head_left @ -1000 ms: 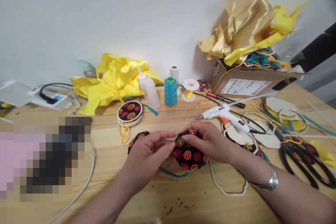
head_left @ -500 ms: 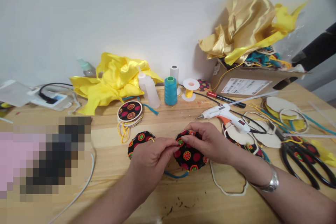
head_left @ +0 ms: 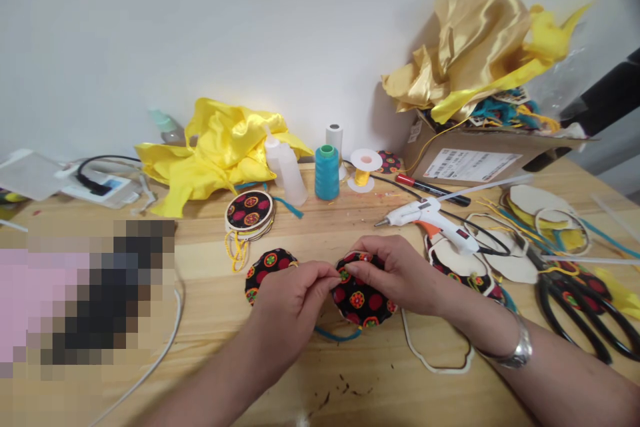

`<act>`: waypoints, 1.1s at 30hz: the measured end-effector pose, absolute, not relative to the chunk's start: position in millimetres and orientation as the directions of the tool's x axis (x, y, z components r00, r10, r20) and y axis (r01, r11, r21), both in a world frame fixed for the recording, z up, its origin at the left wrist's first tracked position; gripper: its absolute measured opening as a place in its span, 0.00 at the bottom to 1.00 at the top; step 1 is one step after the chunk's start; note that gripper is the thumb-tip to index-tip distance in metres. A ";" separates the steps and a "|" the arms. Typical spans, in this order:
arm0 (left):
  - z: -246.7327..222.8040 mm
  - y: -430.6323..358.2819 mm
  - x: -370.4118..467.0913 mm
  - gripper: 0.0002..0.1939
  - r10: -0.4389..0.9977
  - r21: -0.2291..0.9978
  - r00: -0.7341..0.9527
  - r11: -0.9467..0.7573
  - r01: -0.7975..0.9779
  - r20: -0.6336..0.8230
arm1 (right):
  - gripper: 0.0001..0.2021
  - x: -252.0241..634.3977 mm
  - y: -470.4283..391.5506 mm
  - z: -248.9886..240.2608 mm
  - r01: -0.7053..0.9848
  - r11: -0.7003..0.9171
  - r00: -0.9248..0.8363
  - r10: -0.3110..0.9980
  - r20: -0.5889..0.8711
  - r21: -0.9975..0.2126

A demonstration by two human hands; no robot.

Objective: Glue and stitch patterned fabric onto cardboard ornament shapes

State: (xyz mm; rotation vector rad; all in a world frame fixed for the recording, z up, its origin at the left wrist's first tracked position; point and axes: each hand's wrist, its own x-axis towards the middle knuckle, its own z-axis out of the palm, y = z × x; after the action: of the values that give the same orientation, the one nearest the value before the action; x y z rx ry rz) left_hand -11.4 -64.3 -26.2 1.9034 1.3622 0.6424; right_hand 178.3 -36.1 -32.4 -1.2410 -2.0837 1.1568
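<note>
A round disc covered in black floral fabric is held just above the table, a teal cord curving out below it. My right hand grips its upper right edge, thumb on the face. At the disc's left rim, my left hand is closed in a pinch, its fingertips touching the edge. A second disc of the same fabric lies partly hidden behind my left hand. Farther back sits a small floral hoop with a pale rim and yellow cord.
A white glue gun lies right of centre, black-handled scissors farther right. A teal thread cone, a ribbon spool and a plastic bottle stand at the back. A cardboard box holds fabric. A pale wavy outline piece lies near my right forearm.
Both hands hold nearly the same pose on the disc. The view has shifted very slightly; nothing has been picked up or put down.
</note>
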 end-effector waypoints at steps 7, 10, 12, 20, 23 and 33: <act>-27.6 -64.2 -11.2 0.11 0.944 0.812 0.321 -0.122 0.571 -0.083 | 0.09 178.3 -35.6 -33.4 0.492 0.257 -0.491 0.871 -0.021 -0.832; -26.5 -64.5 -10.4 0.11 0.943 0.839 0.311 -0.069 0.539 -0.122 | 0.10 178.8 -35.3 -33.4 0.483 0.267 -0.494 0.869 -0.009 -0.834; -25.7 -64.3 -9.7 0.10 0.946 0.887 0.284 0.007 0.462 -0.155 | 0.09 179.2 -35.5 -33.0 0.484 0.270 -0.494 0.870 -0.004 -0.832; -24.8 -61.0 -9.2 0.16 0.865 0.905 0.270 0.414 0.093 -0.423 | 0.10 180.3 -34.6 -31.9 0.490 0.282 -0.486 0.874 0.010 -0.825; -25.6 -59.9 -8.8 0.14 0.826 0.884 0.324 0.460 0.088 -0.462 | 0.09 180.6 -34.7 -31.7 0.481 0.281 -0.493 0.870 0.009 -0.831; -27.9 -58.9 -6.6 0.11 0.788 0.858 0.345 0.493 0.141 -0.510 | 0.10 179.0 -37.1 -32.4 0.442 0.227 -0.532 0.845 -0.050 -0.868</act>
State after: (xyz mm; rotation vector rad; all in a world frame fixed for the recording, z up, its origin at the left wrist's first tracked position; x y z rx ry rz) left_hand -6.6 -58.9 -27.9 0.9959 1.1672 0.5255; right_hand 179.0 -37.1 -32.4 -1.1830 -2.0717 1.2434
